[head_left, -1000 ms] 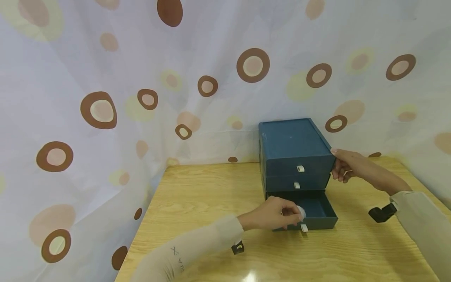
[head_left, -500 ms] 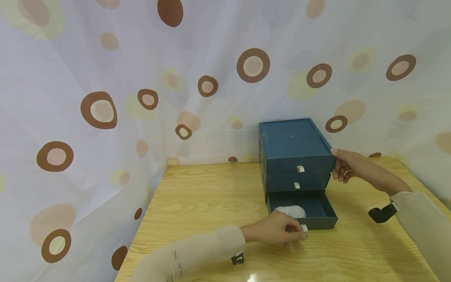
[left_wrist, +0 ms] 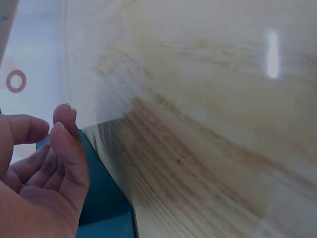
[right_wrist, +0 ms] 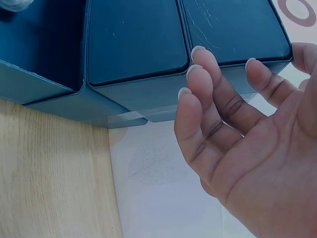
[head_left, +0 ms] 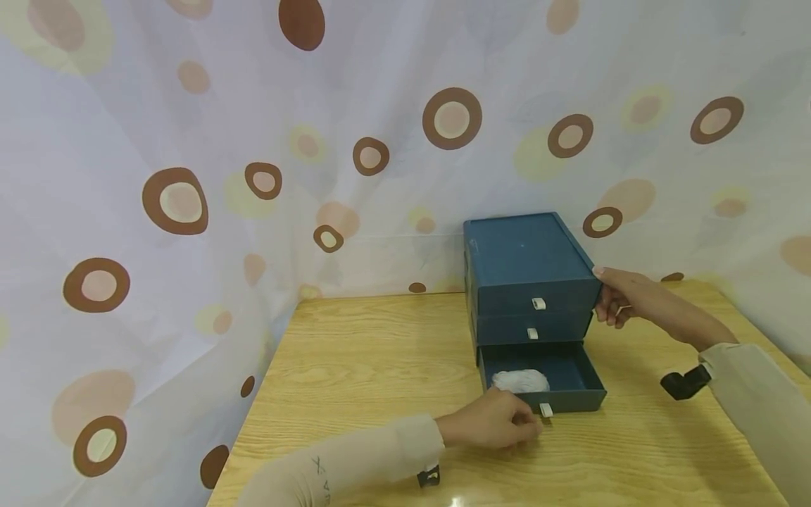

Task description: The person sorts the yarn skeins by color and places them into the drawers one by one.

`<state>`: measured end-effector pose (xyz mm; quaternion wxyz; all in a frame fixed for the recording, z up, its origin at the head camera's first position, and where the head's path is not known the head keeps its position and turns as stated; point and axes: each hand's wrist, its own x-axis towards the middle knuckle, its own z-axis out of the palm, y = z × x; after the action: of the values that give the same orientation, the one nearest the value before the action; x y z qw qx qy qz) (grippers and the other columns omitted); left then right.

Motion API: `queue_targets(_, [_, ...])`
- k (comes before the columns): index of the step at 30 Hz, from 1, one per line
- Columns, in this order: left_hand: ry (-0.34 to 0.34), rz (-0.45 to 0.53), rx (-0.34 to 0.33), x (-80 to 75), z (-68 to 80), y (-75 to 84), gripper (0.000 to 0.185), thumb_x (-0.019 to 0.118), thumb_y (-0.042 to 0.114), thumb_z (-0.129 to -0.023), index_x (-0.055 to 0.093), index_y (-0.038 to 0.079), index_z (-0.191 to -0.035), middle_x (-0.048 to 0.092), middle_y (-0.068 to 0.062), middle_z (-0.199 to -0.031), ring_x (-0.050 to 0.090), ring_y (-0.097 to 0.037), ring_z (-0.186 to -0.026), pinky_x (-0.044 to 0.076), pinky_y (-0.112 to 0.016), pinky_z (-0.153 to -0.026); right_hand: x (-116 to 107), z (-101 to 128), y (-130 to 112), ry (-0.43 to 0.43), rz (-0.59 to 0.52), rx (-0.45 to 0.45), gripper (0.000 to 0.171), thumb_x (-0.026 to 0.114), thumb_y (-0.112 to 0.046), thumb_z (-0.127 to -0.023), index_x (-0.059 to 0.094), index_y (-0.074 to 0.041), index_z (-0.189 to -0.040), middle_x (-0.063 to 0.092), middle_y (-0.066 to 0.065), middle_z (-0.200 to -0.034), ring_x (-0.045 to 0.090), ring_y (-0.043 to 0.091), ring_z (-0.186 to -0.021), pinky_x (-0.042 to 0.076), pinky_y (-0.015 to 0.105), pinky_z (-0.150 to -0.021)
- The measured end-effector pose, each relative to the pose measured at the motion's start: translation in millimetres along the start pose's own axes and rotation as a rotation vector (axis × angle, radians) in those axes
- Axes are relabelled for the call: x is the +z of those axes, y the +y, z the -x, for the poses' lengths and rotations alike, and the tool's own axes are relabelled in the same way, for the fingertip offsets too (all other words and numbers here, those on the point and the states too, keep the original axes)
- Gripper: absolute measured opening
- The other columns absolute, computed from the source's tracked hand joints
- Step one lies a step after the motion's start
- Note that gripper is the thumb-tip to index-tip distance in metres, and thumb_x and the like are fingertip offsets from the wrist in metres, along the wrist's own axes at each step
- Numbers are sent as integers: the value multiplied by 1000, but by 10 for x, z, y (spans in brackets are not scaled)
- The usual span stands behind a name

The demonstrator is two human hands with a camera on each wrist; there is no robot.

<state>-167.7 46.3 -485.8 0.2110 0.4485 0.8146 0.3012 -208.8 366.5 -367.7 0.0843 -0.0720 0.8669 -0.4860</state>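
Observation:
A blue three-drawer desktop unit [head_left: 532, 250] stands on the table, its bottom drawer [head_left: 573, 401] pulled out. Inside that drawer, on the left, lies a white, soft-looking rounded bundle [head_left: 521, 381]; a corner of it shows in the right wrist view. My left hand [head_left: 493, 421] hovers in front of the drawer, just left of its white pull tab [head_left: 546, 410], fingers loosely bent and holding nothing. At the unit's upper right front corner, my right hand [head_left: 627, 296] rests its thumb on the top edge. Its other fingers [right_wrist: 200, 84] hang relaxed along the side.
Two upper drawers with white tabs [head_left: 538, 303] are pushed in. The wooden table [head_left: 355, 352] extends left and in front of the unit. Behind it hangs a pale curtain [head_left: 393, 77] with brown and peach circles. A dark wrist device [head_left: 686, 384] sits at the right cuff.
My left hand has let go of the white bundle in the drawer, come down past the front panel to the pull tab, then shifted slightly left. The right hand stays put.

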Motion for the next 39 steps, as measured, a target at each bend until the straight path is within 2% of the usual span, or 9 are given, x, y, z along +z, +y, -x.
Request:
queue_targets(6, [21,-52,-82,93,-12,9,23,59,26,-107,77,12,-108,64,19,-64,58,4,-47,49,-13,-54,0,9,-12,0,4,1,71,29,-55,-111,59,6,-91,67,20,-85,65,29,-72,58,41,-68])
queue_targets(9, [25,12,-134,120,-12,25,23,60,27,-106,75,10,-108,64,17,-63,60,1,-47,50,-14,-54,-4,16,-17,-3,-3,6,71,29,-55,-111,60,6,-91,67,20,-85,65,29,-72,57,41,-68])
queue_targets(11, [36,92,-158,129,-12,38,22,61,27,-105,74,9,-107,65,13,-63,60,-2,-46,51,-17,-52,-6,13,-18,-4,-2,1,71,29,-55,-111,59,6,-91,67,20,-85,64,29,-72,57,41,-67])
queue_targets(15, [65,345,-233,149,-17,77,18,64,25,-104,73,9,-105,69,4,-66,63,-11,-48,54,-25,-49,-3,2,-15,0,0,-6,70,29,-55,-111,60,6,-91,67,19,-85,65,28,-72,58,41,-68])
queue_targets(19, [80,641,-316,209,-35,99,18,63,23,-104,74,9,-104,73,-3,-76,64,-13,-54,53,-24,-50,6,1,-10,1,0,-8,72,29,-55,-111,60,6,-92,67,21,-86,64,29,-72,58,42,-68])
queue_targets(22, [99,804,-355,271,-59,90,20,61,21,-105,74,6,-102,75,-7,-82,63,-12,-58,50,-22,-51,14,4,-7,-4,-4,-13,72,29,-56,-111,60,7,-93,66,22,-87,64,30,-72,57,42,-68])
queue_targets(31, [187,1024,-388,425,-138,81,27,60,25,-106,73,2,-100,74,-8,-83,61,-9,-58,50,-21,-52,12,-7,3,0,-2,-4,70,29,-54,-111,60,7,-93,66,20,-87,64,29,-72,57,41,-67])
queue_targets(39, [294,1124,-449,483,-192,142,27,61,23,-105,74,1,-97,73,-5,-79,56,-6,-58,47,-18,-50,-2,1,16,14,-7,8,70,29,-53,-111,59,7,-92,67,20,-86,64,28,-71,58,41,-67])
